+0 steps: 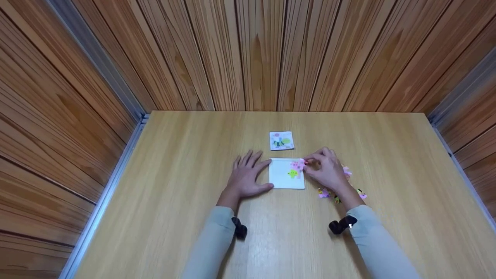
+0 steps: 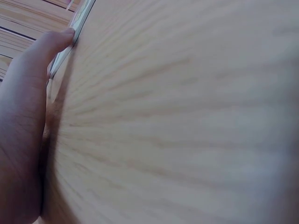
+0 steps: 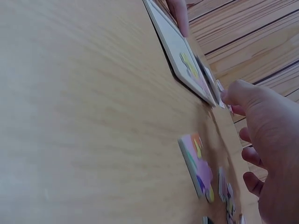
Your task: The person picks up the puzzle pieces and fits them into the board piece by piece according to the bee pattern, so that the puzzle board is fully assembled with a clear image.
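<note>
A white puzzle tray (image 1: 279, 176) lies on the table with pink and yellow-green jigsaw pieces (image 1: 293, 173) in its right part. My left hand (image 1: 248, 176) rests spread on the table at the left, its thumb and a finger touching the tray's left edge. In the left wrist view the thumb (image 2: 53, 44) lies against the tray's side. My right hand (image 1: 327, 168) pinches a small pink jigsaw piece (image 1: 302, 162) between thumb and fingers at the tray's top right corner. The right wrist view shows the thumb (image 3: 240, 93) covering most of that piece.
Loose jigsaw pieces (image 1: 324, 193) lie in a scattered group under and beside my right wrist. A small square picture card (image 1: 282, 140) with a bee-like design lies just beyond the tray. Wood-panelled walls (image 1: 255, 54) stand behind and at both sides of the table.
</note>
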`<state>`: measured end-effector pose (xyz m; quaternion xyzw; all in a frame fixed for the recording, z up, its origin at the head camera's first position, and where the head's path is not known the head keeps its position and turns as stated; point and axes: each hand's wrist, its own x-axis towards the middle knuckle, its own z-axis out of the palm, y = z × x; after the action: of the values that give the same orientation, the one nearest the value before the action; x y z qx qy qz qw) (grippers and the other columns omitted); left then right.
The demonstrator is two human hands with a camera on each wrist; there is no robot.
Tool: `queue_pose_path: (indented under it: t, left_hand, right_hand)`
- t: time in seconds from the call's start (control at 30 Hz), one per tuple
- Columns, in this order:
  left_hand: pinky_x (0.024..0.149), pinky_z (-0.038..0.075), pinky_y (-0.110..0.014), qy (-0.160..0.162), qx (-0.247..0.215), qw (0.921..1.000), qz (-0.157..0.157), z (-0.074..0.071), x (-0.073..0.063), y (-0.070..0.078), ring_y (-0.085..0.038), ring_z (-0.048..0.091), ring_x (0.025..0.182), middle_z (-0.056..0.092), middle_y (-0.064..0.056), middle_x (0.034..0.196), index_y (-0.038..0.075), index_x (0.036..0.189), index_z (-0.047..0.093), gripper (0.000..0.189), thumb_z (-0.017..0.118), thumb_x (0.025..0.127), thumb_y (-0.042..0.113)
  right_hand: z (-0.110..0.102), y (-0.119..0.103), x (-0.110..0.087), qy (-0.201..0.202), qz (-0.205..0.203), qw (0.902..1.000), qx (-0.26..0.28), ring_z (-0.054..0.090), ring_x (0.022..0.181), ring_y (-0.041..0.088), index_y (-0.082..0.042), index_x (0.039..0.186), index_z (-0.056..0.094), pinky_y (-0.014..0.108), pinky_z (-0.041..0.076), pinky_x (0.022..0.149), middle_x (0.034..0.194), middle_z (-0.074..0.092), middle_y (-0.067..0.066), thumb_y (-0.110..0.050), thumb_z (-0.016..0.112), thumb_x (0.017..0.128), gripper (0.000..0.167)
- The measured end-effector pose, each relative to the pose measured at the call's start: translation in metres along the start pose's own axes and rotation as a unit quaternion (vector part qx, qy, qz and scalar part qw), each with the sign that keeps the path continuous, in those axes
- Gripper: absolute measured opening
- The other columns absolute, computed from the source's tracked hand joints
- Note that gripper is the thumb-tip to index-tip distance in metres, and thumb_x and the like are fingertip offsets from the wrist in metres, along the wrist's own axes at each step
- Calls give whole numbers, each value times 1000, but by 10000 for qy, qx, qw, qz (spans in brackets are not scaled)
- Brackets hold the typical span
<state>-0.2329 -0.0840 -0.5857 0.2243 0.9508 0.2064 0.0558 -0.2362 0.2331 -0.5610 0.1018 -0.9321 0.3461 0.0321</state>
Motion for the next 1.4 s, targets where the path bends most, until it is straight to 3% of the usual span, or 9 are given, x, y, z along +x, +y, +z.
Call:
queue_pose_path:
  t: [0.57, 1.0, 1.23, 1.4]
  left_hand:
    - [141, 8, -76, -79, -96, 9999, -17, 3, 4, -2, -41, 11, 180, 23, -6, 191, 36, 174, 44, 93, 60, 93, 81]
    - [141, 7, -76, -65, -74, 10000, 1, 3, 3, -4, -42, 12, 180, 22, -5, 191, 37, 174, 43, 93, 60, 94, 82]
    - [140, 9, -77, -8, -54, 10000, -23, 2, 1, -3, -42, 13, 179, 26, -6, 190, 38, 173, 45, 93, 60, 93, 82]
    - [141, 7, -76, -90, -13, 9999, -70, 2, 2, -3, -41, 11, 180, 23, -5, 191, 40, 174, 42, 94, 58, 93, 84]
  right_hand:
    - [18, -27, 11, -291, -38, 9996, 56, 52, 117, 30, -14, 129, 83, 40, 39, 95, 127, 63, 14, -27, 84, 101, 32]
    - [32, -41, 19, -346, -264, 9990, 39, 54, 118, 31, -12, 126, 84, 49, 42, 103, 121, 64, 12, -26, 85, 99, 31]
    - [41, -47, 23, -316, -459, 9984, -117, 54, 121, 35, -11, 122, 86, 54, 41, 100, 125, 66, 14, -28, 87, 96, 31]
    - [44, -49, 23, -351, -385, 9985, -146, 53, 121, 34, -13, 124, 86, 53, 40, 101, 127, 65, 13, -28, 87, 96, 32]
